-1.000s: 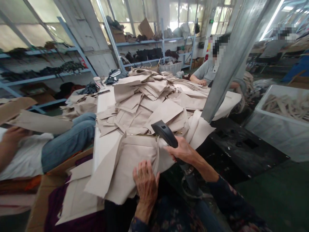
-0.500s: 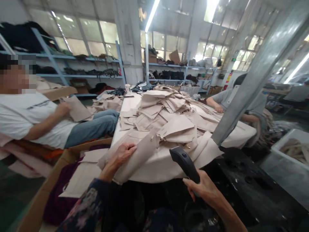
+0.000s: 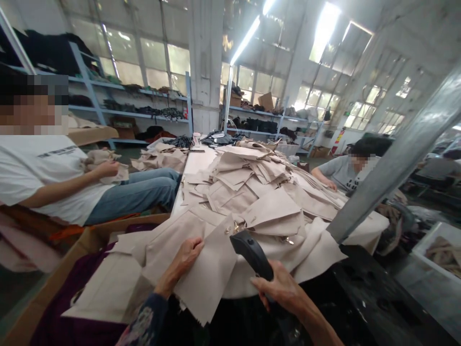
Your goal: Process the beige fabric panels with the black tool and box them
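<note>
My left hand [image 3: 186, 259] is closed on the edge of a beige fabric piece [image 3: 213, 271], which hangs over the near edge of the table. A small metal fitting [image 3: 227, 231] shows near the top corner of this piece. My right hand [image 3: 283, 287] is wrapped around a black electric clipper [image 3: 254, 253] with a curved body and a button. The clipper's head lies close to the fitting and the piece's right edge; I cannot tell whether they touch. Behind both hands rises a large heap of similar beige pieces [image 3: 239, 187], some with metal hardware.
At left, a cardboard box [image 3: 68, 264] holds beige pieces and purple cloth. One person sits left with beige fabric in hand; another works across at right. A slanted metal post [image 3: 392, 156] stands right of the heap, near a white bin [image 3: 428, 262].
The clipper has moved left, close to the fabric piece's metal fitting. The piece has turned to show more of its flat face. The person at left now bunches their fabric.
</note>
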### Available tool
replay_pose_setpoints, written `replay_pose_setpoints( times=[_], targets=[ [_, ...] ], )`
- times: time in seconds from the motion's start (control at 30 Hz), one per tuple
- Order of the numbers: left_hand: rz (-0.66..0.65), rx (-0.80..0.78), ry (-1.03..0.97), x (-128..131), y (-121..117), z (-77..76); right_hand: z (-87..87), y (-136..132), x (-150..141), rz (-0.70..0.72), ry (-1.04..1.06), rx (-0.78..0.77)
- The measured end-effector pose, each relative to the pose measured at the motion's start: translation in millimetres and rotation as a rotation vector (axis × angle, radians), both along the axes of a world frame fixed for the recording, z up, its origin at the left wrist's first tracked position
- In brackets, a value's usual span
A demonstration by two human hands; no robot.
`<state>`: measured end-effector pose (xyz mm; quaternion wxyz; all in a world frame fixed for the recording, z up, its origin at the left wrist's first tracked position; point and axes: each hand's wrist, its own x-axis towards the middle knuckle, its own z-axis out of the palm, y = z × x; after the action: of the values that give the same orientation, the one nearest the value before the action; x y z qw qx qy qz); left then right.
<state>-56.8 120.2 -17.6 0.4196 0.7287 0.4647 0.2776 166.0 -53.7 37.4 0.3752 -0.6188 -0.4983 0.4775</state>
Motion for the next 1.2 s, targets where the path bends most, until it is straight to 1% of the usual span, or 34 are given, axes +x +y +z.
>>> replay_pose_setpoints(
  times=[0.17,0.27,0.33,0.47,0.53,0.6,0.73,0.8,0.9,0.97,1.03,1.13,1.2],
  targets=[
    [-0.054,-0.015,-0.029,-5,10,-16.5,-11.4,30,-8,0.003,-0.016,-0.059],
    [-0.073,-0.033,-0.038,-5,12,-22.2,-12.4,50,-11,-0.009,-0.016,-0.073],
    [-0.087,-0.048,-0.044,-5,12,-24.2,-6.6,64,-9,-0.028,-0.018,-0.062],
    [-0.100,-0.078,-0.057,-6,14,-26.5,13.6,86,4,-0.063,-0.047,-0.018],
    [-0.096,-0.091,-0.045,-6,16,-27.5,20.8,86,11,-0.078,-0.068,-0.029],
    [-0.091,-0.100,-0.028,-6,17,-28.0,22.6,78,17,-0.084,-0.070,-0.048],
    [-0.077,-0.114,-0.017,-5,17,-26.5,12.3,58,17,-0.033,-0.017,-0.099],
    [-0.076,-0.091,-0.008,-4,16,-25.5,4.9,57,11,0.003,-0.005,-0.117],
    [-0.066,-0.049,0.021,-3,16,-25.8,-3.3,69,-3,0.061,0.013,-0.143],
    [-0.050,-0.028,0.034,-3,16,-27.5,-5.6,79,-15,0.109,0.037,-0.161],
    [-0.040,0.002,0.018,-4,17,-29.8,-5.3,83,-25,0.186,0.063,-0.159],
    [-0.068,0.016,-0.027,-5,17,-31.6,-1.2,70,-32,0.307,0.098,-0.165],
    [-0.070,-0.004,-0.008,-4,16,-30.6,1.7,53,-29,0.316,0.093,-0.178]
  ],
)
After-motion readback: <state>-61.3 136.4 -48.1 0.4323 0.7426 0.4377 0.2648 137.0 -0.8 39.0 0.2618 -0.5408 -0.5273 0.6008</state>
